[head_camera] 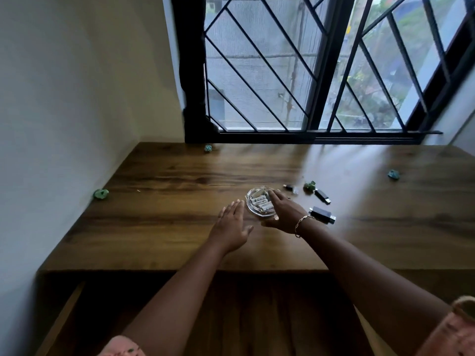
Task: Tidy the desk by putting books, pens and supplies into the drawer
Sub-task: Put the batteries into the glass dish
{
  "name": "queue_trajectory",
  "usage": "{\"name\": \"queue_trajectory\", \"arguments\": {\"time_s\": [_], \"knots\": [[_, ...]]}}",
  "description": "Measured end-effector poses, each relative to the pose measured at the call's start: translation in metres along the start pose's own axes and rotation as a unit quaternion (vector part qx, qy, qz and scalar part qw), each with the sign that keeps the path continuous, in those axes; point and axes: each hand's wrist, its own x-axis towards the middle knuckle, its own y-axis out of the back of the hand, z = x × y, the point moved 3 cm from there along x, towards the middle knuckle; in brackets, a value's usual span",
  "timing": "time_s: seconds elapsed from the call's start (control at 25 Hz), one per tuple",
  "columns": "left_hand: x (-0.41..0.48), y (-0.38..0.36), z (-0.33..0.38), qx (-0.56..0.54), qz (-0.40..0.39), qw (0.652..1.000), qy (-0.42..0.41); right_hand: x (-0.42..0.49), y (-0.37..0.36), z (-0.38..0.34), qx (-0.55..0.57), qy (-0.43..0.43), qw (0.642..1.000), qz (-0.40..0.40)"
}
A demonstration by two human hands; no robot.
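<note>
The right hand [284, 210] clasped the glass dish [259, 204] (holding small batteries), apparently for lifting. The left hand [232, 224] hovered open beside it, empty, likely for support.

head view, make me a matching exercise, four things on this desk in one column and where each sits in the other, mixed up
Things:
1. clear glass dish of small white batteries
2. crumpled green paper ball
3. black flat USB stick with silver plug
4. crumpled teal paper ball

Places:
A. at the back edge of the brown wooden desk, under the window frame's corner
B. between the left hand and right hand
C. against the white wall on the left
D. just right of the braceleted right wrist

Pairs: 1-B, 2-C, 3-D, 4-A
</note>
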Motion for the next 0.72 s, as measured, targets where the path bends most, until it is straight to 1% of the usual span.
{"name": "queue_trajectory", "arguments": {"time_s": [0.16, 0.32, 0.44, 0.52, 0.56, 0.64, 0.72], "knots": [[0.020, -0.001, -0.001, 0.006, -0.008, 1.000, 0.011, 0.032, -0.005, 0.001, -0.024, -0.004, 0.999, -0.047], [0.039, -0.008, -0.006, -0.018, -0.024, 0.999, 0.027, 0.061, -0.010, 0.007, -0.032, -0.017, 0.995, -0.089], [0.043, -0.015, -0.008, -0.054, -0.037, 0.997, 0.044, 0.069, -0.014, 0.010, -0.039, -0.031, 0.995, -0.090], [0.045, -0.015, -0.007, -0.120, -0.037, 0.990, 0.061, 0.071, -0.014, 0.011, -0.028, -0.031, 0.997, -0.068], [0.045, -0.013, -0.004, -0.177, -0.035, 0.981, 0.074, 0.071, -0.014, 0.011, -0.017, -0.032, 0.998, -0.054], [0.043, -0.003, 0.001, -0.310, -0.014, 0.944, 0.113, 0.065, -0.015, 0.011, -0.005, -0.032, 0.999, -0.035], [0.039, 0.007, 0.007, -0.410, 0.009, 0.902, 0.139, 0.057, -0.012, 0.009, -0.003, -0.020, 1.000, -0.023]]}}
